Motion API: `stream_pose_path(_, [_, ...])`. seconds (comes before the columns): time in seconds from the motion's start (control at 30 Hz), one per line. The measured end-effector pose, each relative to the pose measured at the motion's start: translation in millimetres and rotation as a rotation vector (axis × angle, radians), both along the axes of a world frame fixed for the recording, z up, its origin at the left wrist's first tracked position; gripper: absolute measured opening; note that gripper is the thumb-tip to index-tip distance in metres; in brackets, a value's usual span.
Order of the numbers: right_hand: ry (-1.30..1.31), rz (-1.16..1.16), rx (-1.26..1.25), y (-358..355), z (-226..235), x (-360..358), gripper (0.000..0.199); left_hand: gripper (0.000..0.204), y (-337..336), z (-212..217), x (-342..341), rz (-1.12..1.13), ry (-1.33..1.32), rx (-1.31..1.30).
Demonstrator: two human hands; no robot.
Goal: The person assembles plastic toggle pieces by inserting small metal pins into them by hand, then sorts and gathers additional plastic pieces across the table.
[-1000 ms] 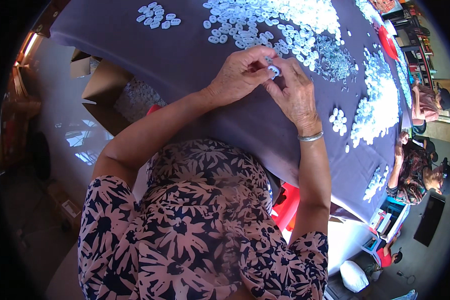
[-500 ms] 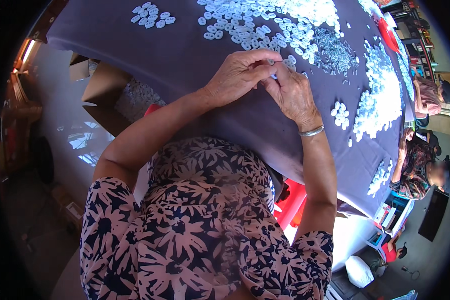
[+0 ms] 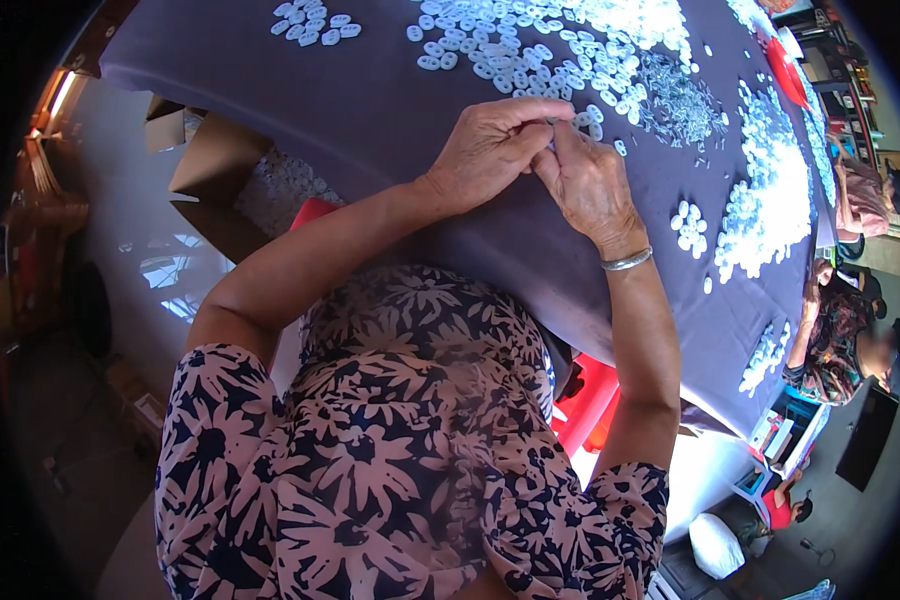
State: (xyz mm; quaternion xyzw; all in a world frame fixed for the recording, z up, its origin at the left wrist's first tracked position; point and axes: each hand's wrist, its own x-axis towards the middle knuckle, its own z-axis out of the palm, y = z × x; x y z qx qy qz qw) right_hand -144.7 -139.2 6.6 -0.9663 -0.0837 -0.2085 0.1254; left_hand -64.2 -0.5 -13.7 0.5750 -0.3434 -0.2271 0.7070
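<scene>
Over the dark cloth-covered table [image 3: 370, 140], my left hand [image 3: 495, 150] and my right hand [image 3: 587, 180] meet with their fingertips pinched together. Whatever sits between the fingers is too small and covered to make out. Just beyond them spreads a heap of small white oval pieces [image 3: 515, 65] with holes. To its right lies a pile of small thin metal parts [image 3: 675, 95]. A few white ovals rest right beside my right fingers. My right wrist wears a silver bangle [image 3: 627, 260].
Separate white clusters lie at the far left [image 3: 312, 22] and right [image 3: 689, 228], with a larger bright pile [image 3: 767, 190] beyond. An open cardboard box [image 3: 215, 165] holding clear-white pieces stands left of the table. A red stool [image 3: 585, 405] is below. Other people [image 3: 830, 345] sit at the right.
The view has shifted slightly, so the table things appear a little further right. My hands stay together, with fingers slightly rearranged; the bit of white seen between them is now hidden.
</scene>
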Motion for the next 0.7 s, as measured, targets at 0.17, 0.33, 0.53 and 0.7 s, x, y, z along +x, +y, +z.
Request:
stream_pose_path(0.17, [0.079, -0.031, 0.057, -1.4, 1.2, -5.5, 0.019, 0.027, -4.1, 0.4, 3.6, -0.046, 0.064, 0.003])
stream_pose_path(0.33, [0.200, -0.035, 0.152, 2.6, 10.9, -9.3, 0.018, 0.025, -3.2, 5.6, 1.3, -0.046, 0.062, 0.080])
stream_pose_path(0.53, [0.216, -0.038, 0.125, 0.8, 10.0, -8.7, 0.023, 0.026, -6.3, -0.3, -0.8, 0.022, -0.062, 0.040])
stream_pose_path(0.7, [0.179, -0.025, 0.149, 1.2, 4.4, -5.9, 0.022, 0.025, -3.6, 3.6, 1.3, 0.029, -0.028, 0.059])
